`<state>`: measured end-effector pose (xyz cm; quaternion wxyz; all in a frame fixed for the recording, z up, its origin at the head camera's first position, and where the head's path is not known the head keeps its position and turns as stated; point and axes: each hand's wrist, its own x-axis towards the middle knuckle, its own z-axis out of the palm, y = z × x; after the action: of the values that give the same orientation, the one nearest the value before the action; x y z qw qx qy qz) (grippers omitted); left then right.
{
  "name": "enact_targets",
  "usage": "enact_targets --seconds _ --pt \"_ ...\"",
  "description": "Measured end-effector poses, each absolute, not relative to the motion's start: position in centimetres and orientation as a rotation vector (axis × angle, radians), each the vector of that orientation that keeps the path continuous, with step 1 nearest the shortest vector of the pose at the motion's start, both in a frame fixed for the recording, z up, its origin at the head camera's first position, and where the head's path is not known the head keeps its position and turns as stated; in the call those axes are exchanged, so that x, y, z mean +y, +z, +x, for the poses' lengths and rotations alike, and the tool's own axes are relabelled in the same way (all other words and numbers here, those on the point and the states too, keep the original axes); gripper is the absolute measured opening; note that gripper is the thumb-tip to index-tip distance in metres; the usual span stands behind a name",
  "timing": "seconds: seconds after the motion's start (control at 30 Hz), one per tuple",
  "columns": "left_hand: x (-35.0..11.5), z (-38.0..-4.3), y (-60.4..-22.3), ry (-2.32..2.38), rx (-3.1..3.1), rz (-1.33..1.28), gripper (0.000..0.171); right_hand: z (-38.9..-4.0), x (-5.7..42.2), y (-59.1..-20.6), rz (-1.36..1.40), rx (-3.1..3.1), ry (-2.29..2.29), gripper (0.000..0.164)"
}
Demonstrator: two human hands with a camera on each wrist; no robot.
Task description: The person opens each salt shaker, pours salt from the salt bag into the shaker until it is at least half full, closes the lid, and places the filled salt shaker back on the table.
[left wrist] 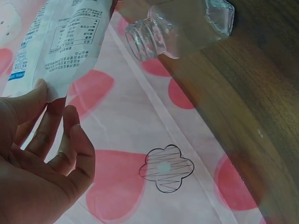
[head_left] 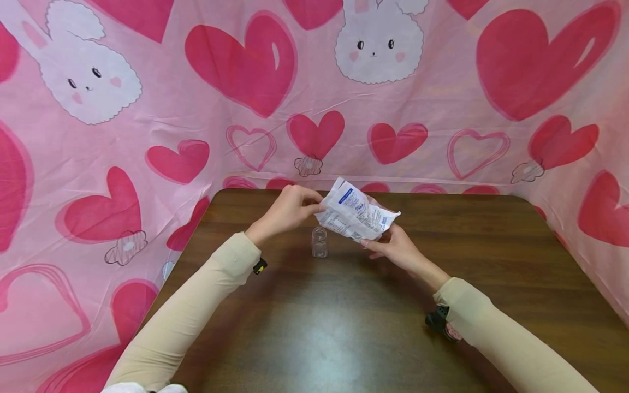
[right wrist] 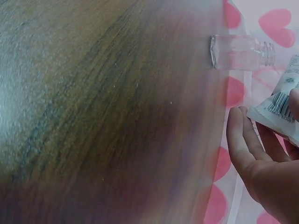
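A white plastic packet (head_left: pixel 357 213) with blue and black print hangs tilted above the table, held between both hands. My left hand (head_left: pixel 293 210) pinches its upper left corner between thumb and forefinger; in the left wrist view the other fingers of that left hand (left wrist: pixel 51 154) are loosely bent. From below, my right hand (head_left: pixel 393 248) grips the lower right part of the packet, thumb on the printed face. The right wrist view shows a barcode on the packet (right wrist: pixel 280 107). Just below the packet, a small clear glass bottle (head_left: pixel 319 244) stands upright, its threaded neck uncapped.
The bottle stands on a dark brown wooden table (head_left: pixel 304 327). Behind and beside the table hangs a pink cloth (head_left: pixel 206 98) with hearts and white rabbits. Dark straps sit at both wrists, below the beige sleeves (head_left: pixel 196 305).
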<state>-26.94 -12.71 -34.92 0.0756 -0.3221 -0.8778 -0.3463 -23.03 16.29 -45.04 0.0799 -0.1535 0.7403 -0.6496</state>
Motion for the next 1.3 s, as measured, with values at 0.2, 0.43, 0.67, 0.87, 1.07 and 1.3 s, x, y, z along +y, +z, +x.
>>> enact_targets --seconds 0.2,0.43,0.67,0.87,1.07,1.3 --pt "-12.9 -27.1 -35.3 -1.041 -2.636 -0.958 0.004 -23.1 16.5 -44.9 -0.462 2.266 -1.895 0.058" --pt "-13.2 -27.2 -35.6 -1.055 -2.645 -0.949 0.006 -23.3 16.6 -44.6 -0.476 2.310 -1.845 0.058" --pt "-13.3 -27.2 -35.6 -1.049 -2.642 -0.952 0.006 -23.5 16.8 -44.3 -0.525 2.339 -1.818 0.057" --pt "-13.4 -27.2 -35.7 -1.070 -2.637 -0.956 0.005 -23.5 16.9 -43.9 -0.546 2.363 -1.789 0.056" --pt "-13.6 -27.2 -35.9 -1.070 -2.637 -0.959 0.006 -23.6 16.8 -43.8 -0.577 2.367 -1.776 0.056" --pt "-13.7 -27.1 -36.1 -1.065 -2.645 -0.951 0.005 -23.6 16.9 -43.9 -0.590 2.369 -1.781 0.052"
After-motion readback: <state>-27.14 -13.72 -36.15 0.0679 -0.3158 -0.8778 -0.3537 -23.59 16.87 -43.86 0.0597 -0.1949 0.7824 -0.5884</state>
